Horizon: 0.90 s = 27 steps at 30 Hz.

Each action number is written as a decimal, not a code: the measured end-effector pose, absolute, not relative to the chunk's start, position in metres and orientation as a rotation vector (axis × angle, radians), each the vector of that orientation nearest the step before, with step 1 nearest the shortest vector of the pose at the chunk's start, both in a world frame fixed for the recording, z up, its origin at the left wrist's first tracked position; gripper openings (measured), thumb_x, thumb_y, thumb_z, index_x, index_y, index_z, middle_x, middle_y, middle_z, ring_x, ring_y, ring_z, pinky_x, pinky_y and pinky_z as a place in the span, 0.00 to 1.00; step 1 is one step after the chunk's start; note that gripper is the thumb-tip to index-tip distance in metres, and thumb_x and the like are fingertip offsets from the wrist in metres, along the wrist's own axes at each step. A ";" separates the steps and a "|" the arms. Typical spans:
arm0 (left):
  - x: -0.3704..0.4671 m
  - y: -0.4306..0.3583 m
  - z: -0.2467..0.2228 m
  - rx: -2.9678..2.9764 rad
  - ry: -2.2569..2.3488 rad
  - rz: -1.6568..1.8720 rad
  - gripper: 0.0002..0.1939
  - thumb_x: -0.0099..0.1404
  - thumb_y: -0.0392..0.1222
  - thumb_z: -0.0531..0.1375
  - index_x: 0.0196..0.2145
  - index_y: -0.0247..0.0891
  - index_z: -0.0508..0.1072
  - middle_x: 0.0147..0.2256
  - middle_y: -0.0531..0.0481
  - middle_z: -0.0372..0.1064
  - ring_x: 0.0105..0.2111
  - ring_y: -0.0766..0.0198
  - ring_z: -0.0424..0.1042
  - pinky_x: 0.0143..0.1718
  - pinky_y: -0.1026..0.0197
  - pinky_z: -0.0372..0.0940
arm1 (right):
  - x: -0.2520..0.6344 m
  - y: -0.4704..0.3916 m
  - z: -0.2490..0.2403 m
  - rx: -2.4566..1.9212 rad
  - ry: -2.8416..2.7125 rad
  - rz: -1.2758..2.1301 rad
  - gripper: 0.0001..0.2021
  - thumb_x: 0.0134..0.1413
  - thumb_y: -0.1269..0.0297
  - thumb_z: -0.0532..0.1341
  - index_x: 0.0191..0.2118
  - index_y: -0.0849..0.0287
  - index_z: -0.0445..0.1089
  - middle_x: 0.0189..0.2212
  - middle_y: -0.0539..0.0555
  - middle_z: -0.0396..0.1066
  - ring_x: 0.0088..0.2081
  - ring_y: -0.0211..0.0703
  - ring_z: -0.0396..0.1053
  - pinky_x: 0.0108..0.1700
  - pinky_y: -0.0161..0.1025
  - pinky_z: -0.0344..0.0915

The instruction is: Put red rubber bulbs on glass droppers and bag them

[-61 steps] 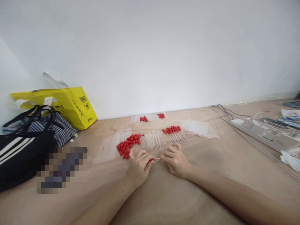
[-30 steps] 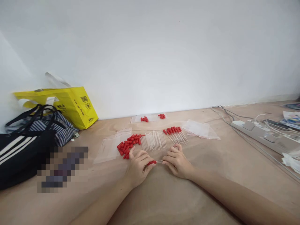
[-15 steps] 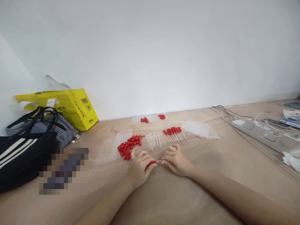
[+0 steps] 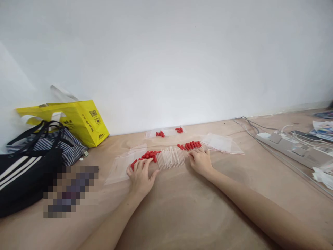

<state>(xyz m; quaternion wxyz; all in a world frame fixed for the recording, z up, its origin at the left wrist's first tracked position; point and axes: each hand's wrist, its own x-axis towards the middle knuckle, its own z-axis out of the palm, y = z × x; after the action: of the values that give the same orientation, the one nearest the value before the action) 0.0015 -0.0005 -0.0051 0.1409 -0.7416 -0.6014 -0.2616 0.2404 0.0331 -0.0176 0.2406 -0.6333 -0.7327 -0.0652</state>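
My left hand (image 4: 142,177) lies with spread fingers over a pile of red caps (image 4: 149,155), holding nothing that shows. Between my hands is a row of clear thin tubes (image 4: 170,158), side by side on the table (image 4: 177,208). My right hand (image 4: 200,160) rests on the lower ends of the red-capped tubes (image 4: 194,145), its fingertips bent down among them; whether it grips one is hidden. The leftmost red cap there (image 4: 180,147) leans outward from the others.
Flat clear bags lie at the left (image 4: 118,168) and right (image 4: 223,143); another (image 4: 170,132) with red caps is near the wall. A yellow bag (image 4: 88,121) and black bag (image 4: 28,173) stand left. A power strip (image 4: 293,147) with cables lies right.
My hands have parted. The left moved left onto the red caps and opened; the right moved up to the capped tubes. The red-capped tube held between them is now out of both pinches.
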 end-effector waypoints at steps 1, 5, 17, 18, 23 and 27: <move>-0.003 0.000 -0.004 -2.105 -1.783 -0.712 0.17 0.56 0.44 0.56 0.44 0.42 0.65 0.44 0.42 0.65 0.46 0.49 0.60 0.48 0.40 0.43 | 0.241 0.039 -0.017 -1.811 -1.965 -0.182 0.13 0.55 0.67 0.48 0.28 0.60 0.69 0.32 0.55 0.71 0.39 0.46 0.60 0.36 0.42 0.43; -0.015 0.002 0.001 -2.017 -1.880 -0.590 0.14 0.55 0.43 0.56 0.40 0.42 0.66 0.43 0.44 0.65 0.44 0.50 0.61 0.48 0.40 0.44 | 0.241 0.051 -0.017 -1.980 -1.928 -0.176 0.15 0.55 0.67 0.47 0.27 0.61 0.69 0.31 0.58 0.72 0.38 0.48 0.62 0.37 0.43 0.44; -0.024 0.006 -0.003 -1.977 -1.876 -0.509 0.08 0.54 0.45 0.57 0.33 0.44 0.70 0.42 0.45 0.64 0.44 0.51 0.59 0.48 0.38 0.43 | 0.235 0.050 -0.012 -2.048 -1.877 -0.129 0.14 0.52 0.61 0.49 0.38 0.63 0.66 0.29 0.59 0.71 0.35 0.49 0.65 0.41 0.46 0.44; -0.023 0.007 -0.003 -1.974 -1.872 -0.518 0.08 0.54 0.45 0.57 0.33 0.44 0.71 0.42 0.45 0.64 0.44 0.51 0.59 0.48 0.38 0.43 | 0.235 0.050 -0.011 -2.026 -1.876 -0.137 0.14 0.52 0.60 0.49 0.36 0.63 0.67 0.30 0.60 0.71 0.36 0.50 0.65 0.41 0.46 0.44; -0.021 0.014 0.002 -1.972 -1.816 -0.577 0.09 0.58 0.47 0.54 0.33 0.44 0.72 0.42 0.45 0.65 0.43 0.52 0.60 0.47 0.41 0.45 | 0.226 0.049 -0.007 -1.942 -1.963 -0.113 0.13 0.52 0.62 0.49 0.30 0.59 0.70 0.32 0.58 0.71 0.38 0.47 0.64 0.42 0.46 0.44; -0.017 0.038 0.008 -2.045 -1.779 -0.501 0.11 0.60 0.42 0.52 0.39 0.48 0.72 0.45 0.45 0.63 0.47 0.52 0.58 0.47 0.43 0.46 | 0.215 0.055 -0.004 -2.035 -1.975 -0.039 0.13 0.50 0.62 0.50 0.29 0.59 0.71 0.31 0.58 0.71 0.38 0.47 0.64 0.43 0.46 0.43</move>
<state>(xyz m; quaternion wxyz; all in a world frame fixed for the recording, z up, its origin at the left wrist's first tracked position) -0.0166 0.0382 0.0081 0.1914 -0.7282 -0.6334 -0.1784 0.2147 0.0554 -0.0038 0.1522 -0.7091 -0.6883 -0.0136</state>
